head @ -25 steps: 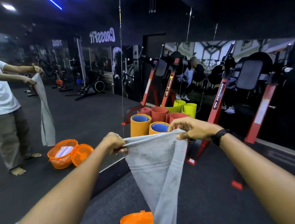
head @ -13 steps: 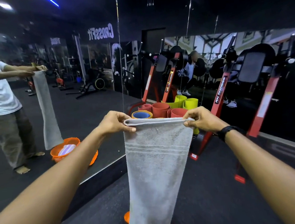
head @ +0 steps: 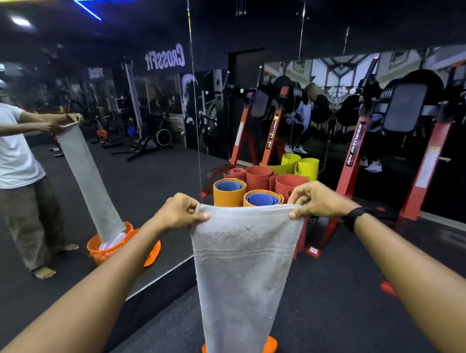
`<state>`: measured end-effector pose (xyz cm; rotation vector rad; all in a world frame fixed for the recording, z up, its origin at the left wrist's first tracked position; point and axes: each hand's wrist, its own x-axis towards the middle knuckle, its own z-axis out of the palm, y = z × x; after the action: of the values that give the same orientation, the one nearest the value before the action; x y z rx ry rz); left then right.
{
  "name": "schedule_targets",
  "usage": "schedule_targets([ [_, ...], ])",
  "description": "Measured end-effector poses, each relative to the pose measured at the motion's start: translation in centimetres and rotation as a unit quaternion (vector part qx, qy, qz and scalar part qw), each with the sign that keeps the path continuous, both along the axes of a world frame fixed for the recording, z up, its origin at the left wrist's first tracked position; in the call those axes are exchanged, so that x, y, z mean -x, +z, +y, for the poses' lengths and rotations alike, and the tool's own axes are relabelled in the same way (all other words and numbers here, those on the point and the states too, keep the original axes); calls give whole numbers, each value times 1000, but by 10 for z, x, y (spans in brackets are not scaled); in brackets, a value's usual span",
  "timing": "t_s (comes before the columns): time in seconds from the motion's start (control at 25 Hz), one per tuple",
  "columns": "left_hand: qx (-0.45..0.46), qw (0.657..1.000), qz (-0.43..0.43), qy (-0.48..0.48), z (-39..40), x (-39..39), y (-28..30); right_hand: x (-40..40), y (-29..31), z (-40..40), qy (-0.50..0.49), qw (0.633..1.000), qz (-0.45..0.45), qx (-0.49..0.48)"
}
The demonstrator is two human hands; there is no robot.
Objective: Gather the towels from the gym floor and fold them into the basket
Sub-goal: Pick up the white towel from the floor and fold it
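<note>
1. Head view, looking forward and down along two bare outstretched arms in a dim gym.
2. Left hand [head: 179,211] curled, thumb and fingers pinching the top left corner of a grey towel [head: 244,261].
3. Right hand [head: 316,201] curled the same way, pinching the top right corner; black wristband [head: 355,216] just behind it on the wrist.
4. Towel stretched fairly taut between the hands at the top edge, hanging straight down below them in a long strip, narrowing toward the bottom of the picture.
5. Orange basket [head: 269,346] on the dark floor [head: 334,307] directly beneath the hands, mostly hidden behind the towel's lower end; only orange rim pieces showing either side. Cannot tell whether the towel's end touches it.
6. Just beyond the hands, a cluster of upright rolled mats [head: 257,184]: orange with blue inside, red, and yellow-green further back.
7. Red machine frames [head: 354,161] beyond the right hand, slanting upward.
8. Mirror wall [head: 130,162] beyond and left of the left hand, reflecting a person in a white T-shirt holding out a long grey towel over an orange basket with a pale folded cloth inside.
9. Reversed "CrossFit" lettering [head: 164,59] high in the mirror, above the left hand.
</note>
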<state>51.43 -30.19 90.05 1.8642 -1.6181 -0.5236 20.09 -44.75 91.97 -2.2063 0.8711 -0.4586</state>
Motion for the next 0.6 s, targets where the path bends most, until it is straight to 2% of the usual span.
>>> schedule_targets([
  [0.04, -49, 998, 10, -30, 3, 2, 4, 0, 3, 3, 21, 999, 22, -30],
  [0.08, -50, 996, 40, -55, 3, 4, 14, -1, 13, 6, 34, 998, 13, -54],
  [0.12, 13, 993, 102, -64, 1, 8, 25, -2, 27, 6, 30, 996, -43, -72],
  [0.16, 107, 974, 193, -42, -2, 9, 37, -4, 43, 6, 19, 985, -145, -87],
  [0.2, 186, 936, 298, -21, -5, 10, 50, -6, 57, 3, 2, 962, -251, -111],
  [0.24, 209, 909, 359, -32, -8, 9, 57, -9, 64, 0, 5, 940, -308, -146],
  [0.28, 182, 912, 364, -57, -8, 11, 55, -15, 60, 3, 17, 943, -285, -171],
  [0.36, 39, 953, 289, -81, -6, 17, 26, -27, 24, 6, 45, 966, -154, -201],
  [0.44, -47, 961, 255, -94, -6, 17, -6, -33, -8, 10, 44, 967, -106, -227],
  [0.52, -30, 946, 311, -90, -5, 13, -14, -31, -19, 8, 30, 962, -128, -239],
  [0.6, 25, 883, 465, -54, -5, 9, -12, -26, -13, 11, 30, 951, -175, -252],
])
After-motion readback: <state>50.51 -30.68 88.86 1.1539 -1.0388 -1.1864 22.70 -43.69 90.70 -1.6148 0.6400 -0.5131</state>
